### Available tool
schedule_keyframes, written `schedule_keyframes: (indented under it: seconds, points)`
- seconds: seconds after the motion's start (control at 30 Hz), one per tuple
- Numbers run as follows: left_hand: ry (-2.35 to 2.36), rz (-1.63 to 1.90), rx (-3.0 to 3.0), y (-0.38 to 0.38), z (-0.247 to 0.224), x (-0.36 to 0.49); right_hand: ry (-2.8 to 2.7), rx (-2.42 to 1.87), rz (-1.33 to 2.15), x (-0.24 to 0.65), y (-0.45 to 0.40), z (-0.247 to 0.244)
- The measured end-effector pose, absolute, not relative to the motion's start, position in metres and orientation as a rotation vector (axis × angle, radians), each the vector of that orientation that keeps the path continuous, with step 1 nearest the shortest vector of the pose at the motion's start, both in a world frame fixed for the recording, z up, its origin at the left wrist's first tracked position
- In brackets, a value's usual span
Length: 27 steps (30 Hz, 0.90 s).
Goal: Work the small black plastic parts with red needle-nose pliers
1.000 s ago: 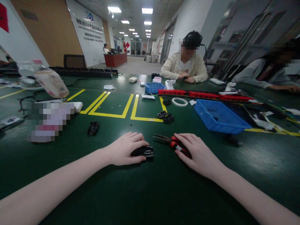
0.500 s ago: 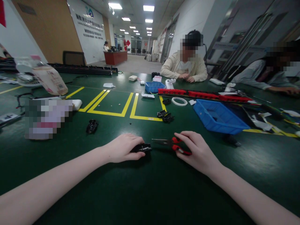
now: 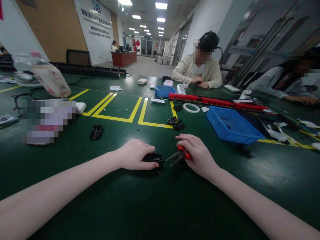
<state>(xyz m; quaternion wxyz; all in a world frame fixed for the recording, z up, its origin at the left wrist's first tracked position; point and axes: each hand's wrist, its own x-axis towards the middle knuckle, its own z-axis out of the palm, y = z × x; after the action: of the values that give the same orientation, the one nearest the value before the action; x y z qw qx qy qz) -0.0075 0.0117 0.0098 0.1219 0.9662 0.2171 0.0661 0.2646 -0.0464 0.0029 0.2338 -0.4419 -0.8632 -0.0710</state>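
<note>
On the green table (image 3: 150, 200), my left hand (image 3: 137, 154) grips a small black part (image 3: 155, 157) between thumb and fingers. My right hand (image 3: 196, 153) is closed round the red handles of a pair of pliers (image 3: 180, 154). The pliers' jaws are spread and point left, just beside the right end of the black part. Whether a tip touches it, I cannot tell. Two similar black parts (image 3: 178, 124) lie beyond my right hand, at a corner of yellow tape. Another black part (image 3: 96, 132) rests farther left.
A blue bin (image 3: 233, 126) stands at the right, with a dark object beside its near edge. Behind are a white ring (image 3: 191, 108), a red strip (image 3: 215, 101) and a smaller blue bin (image 3: 165, 92). A bottle (image 3: 51, 80) leans at the left. Two people sit across the table.
My right hand has turned the pliers, and their jaws have opened and now angle down-left toward the black part. My left hand has shifted slightly right with the part.
</note>
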Motion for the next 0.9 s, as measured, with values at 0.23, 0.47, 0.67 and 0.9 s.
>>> schedule_keyframes:
  seconds: [0.23,0.47,0.67,0.9]
  points:
    - [0.676,0.202,2.796,0.013,0.008,-0.007,-2.322,-1.250,-0.156,0.234,-0.014,0.000]
    - [0.730,0.165,2.814,0.010,0.008,-0.010,-2.399,-1.254,-0.158,0.229,-0.025,0.002]
    - [0.737,0.175,2.855,0.009,0.007,-0.011,-2.467,-1.238,-0.179,0.229,-0.024,0.002]
    - [0.761,0.162,2.877,0.009,0.007,-0.011,-2.507,-1.255,-0.247,0.227,-0.024,0.002]
